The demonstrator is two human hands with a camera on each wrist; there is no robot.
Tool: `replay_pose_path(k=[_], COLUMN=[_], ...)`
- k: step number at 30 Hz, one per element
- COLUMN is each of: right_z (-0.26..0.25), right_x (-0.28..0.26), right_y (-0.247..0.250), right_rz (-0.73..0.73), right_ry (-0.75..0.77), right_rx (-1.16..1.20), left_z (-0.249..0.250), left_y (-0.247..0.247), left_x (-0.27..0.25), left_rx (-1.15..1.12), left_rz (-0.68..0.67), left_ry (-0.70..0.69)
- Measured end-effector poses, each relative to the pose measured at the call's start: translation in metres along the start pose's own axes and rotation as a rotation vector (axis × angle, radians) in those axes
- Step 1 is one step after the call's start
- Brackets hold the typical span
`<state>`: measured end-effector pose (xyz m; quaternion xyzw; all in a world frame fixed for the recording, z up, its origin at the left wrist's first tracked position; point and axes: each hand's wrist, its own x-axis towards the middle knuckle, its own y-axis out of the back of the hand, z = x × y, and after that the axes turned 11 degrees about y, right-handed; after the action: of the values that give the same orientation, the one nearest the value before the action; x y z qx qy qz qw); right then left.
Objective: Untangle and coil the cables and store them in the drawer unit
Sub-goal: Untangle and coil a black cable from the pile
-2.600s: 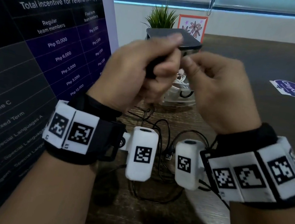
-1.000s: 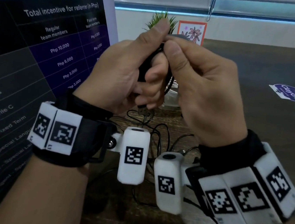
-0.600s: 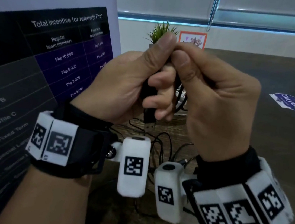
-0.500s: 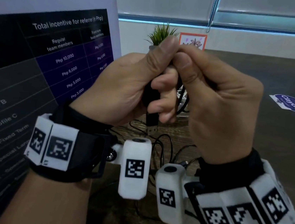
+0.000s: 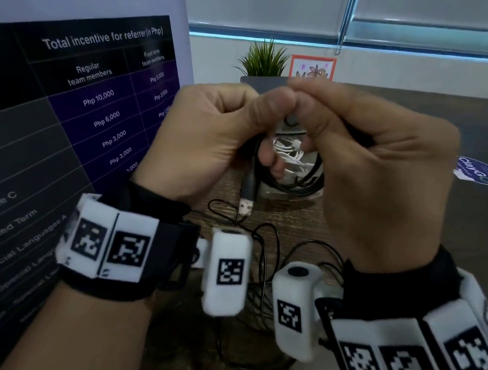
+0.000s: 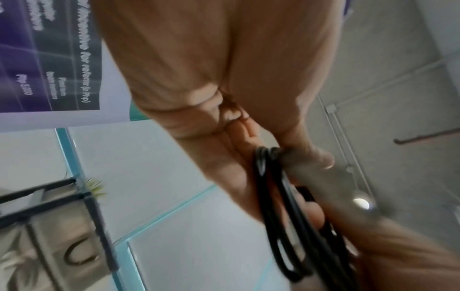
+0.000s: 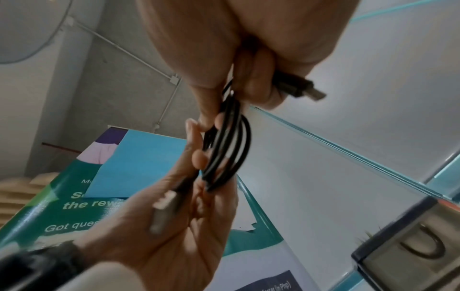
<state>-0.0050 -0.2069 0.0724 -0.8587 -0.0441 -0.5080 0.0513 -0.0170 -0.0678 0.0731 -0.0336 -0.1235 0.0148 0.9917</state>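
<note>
I hold a black cable (image 5: pixel 313 177) up in front of me with both hands. My left hand (image 5: pixel 261 126) grips its loops, and a USB plug (image 5: pixel 246 205) hangs below the fingers. My right hand (image 5: pixel 319 123) pinches the cable at the top, thumb against my left thumb. In the right wrist view the coil (image 7: pixel 229 147) runs between the hands and a second plug (image 7: pixel 306 90) sticks out of my right hand. Behind the hands stands the clear drawer unit (image 5: pixel 263 82), with white cables (image 5: pixel 286 150) inside. More black cables (image 5: pixel 263 248) lie tangled on the table.
A large printed banner (image 5: pixel 78 105) stands close on the left. A small plant (image 5: pixel 263 59) and a framed flower picture (image 5: pixel 312 68) sit behind the drawer unit. A round blue sticker (image 5: pixel 481 175) lies on the dark wooden table (image 5: pixel 471 125) to the right.
The loops between my hands have widened, and the USB plug hangs lower beneath my left fingers. Both hands stay raised with thumbs together at the top.
</note>
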Motion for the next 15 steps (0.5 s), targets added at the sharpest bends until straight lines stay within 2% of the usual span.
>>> replay_pose_path(k=[4,9,15], right_z=[0.006,0.012,0.031], right_x=[0.001,0.001,0.002], right_y=[0.006,0.014,0.023], right_rz=[-0.057,-0.122,-0.249], right_ry=[-0.095,-0.222,-0.291], right_rx=[-0.066,0.015,-0.095], left_z=[-0.005,-0.009,-0.013], left_y=[0.011,0.007,0.001], left_x=[0.001,0.003,0.009], left_rx=[0.007,0.007,-0.066], left_rz=[-0.080,-0.144,-0.052], left_ry=[0.103,0.182,0.216])
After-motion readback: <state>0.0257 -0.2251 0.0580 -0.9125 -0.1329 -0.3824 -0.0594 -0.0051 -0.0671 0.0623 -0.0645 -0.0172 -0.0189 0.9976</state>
